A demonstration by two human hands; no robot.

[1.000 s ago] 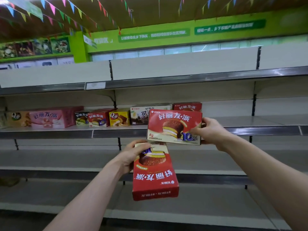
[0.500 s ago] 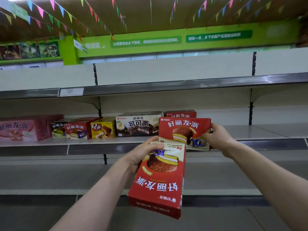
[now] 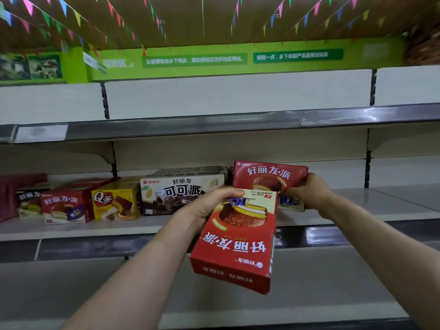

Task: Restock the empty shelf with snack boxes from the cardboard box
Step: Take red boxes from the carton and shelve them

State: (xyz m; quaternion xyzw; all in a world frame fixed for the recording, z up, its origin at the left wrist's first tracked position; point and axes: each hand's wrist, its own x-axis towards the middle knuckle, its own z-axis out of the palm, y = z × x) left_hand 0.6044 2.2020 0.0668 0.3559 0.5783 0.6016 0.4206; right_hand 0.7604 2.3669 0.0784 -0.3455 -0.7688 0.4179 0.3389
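Before the partly stocked middle shelf (image 3: 381, 203), an upside-down red snack box (image 3: 238, 246) is clamped by the left hand's (image 3: 209, 207) curled fingers (image 3: 229, 192); an upright red snack box (image 3: 269, 176) is gripped over the shelf by the right hand (image 3: 313, 191).

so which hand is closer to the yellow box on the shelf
Left. The left hand, holding an upside-down red box, is to the right of the yellow box; the right hand holds an upright red box farther right.
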